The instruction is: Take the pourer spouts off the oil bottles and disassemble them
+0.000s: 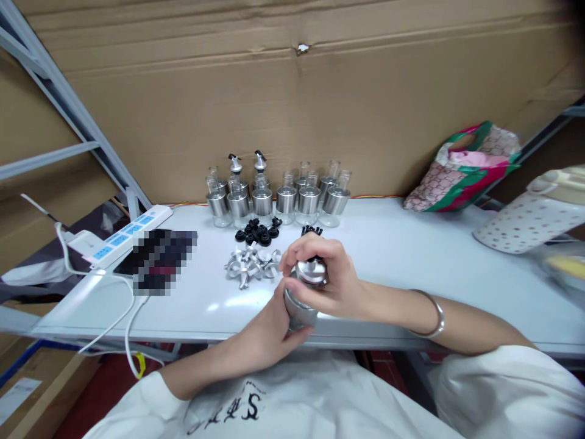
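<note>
At the front edge of the table, my left hand is wrapped round a glass bottle with a metal sleeve. My right hand closes its fingers round a silver pour spout at the bottle's top. The bottle's neck is hidden behind my fingers. Beyond my hands lie a pile of silver spout parts, a pile of black stoppers and some small black pieces, partly hidden by my right hand.
Several metal-sleeved bottles stand at the back, two with spouts. A power strip and a blurred-out dark device lie left, with white cables. A patterned bag and a dotted kettle are right. Cardboard forms the back wall.
</note>
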`<state>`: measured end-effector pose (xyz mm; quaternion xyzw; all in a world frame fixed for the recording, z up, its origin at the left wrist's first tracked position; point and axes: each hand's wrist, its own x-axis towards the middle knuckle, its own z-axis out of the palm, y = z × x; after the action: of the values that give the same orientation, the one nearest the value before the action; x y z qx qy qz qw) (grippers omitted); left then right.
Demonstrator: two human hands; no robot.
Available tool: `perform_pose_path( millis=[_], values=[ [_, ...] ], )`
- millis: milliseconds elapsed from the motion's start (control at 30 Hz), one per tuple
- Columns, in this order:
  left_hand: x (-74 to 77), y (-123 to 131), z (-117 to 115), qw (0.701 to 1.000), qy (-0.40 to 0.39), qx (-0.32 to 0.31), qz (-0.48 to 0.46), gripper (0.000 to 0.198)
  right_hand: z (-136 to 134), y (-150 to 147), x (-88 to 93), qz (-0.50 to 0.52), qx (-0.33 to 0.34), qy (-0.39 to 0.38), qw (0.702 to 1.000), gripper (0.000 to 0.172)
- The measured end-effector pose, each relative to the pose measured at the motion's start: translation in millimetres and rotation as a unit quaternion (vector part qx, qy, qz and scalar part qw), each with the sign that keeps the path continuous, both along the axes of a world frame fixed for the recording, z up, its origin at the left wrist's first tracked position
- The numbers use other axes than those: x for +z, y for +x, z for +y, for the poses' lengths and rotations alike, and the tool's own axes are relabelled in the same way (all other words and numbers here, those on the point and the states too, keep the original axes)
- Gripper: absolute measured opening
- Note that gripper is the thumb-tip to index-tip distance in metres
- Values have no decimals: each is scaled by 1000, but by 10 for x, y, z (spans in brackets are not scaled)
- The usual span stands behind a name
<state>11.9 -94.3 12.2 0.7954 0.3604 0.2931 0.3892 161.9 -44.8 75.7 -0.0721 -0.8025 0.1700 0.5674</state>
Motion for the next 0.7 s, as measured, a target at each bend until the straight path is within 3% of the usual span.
perform_pose_path(
  millis=[133, 233, 533, 600, 700],
  values=[
    [5, 7, -4, 1000, -13, 2, -7, 83, -36, -21, 2, -17, -54, -36, 998, 30],
    [-13, -1, -17, 999, -29, 0, -26, 84, -70, -21, 22, -30, -51, -62, 996, 27],
    [-16, 5, -70, 990, -124, 32, -61, 51, -183, -73, 45, 48, 52, -28, 997, 35],
    [27, 10, -73, 987, -132, 5, -96, 52, -190, -67, 71, 41, 80, -57, 994, 36],
    [94, 3, -49, 967, -175, -53, -176, 50, -166, -48, 113, 30, 161, -175, 971, 32]
  ],
)
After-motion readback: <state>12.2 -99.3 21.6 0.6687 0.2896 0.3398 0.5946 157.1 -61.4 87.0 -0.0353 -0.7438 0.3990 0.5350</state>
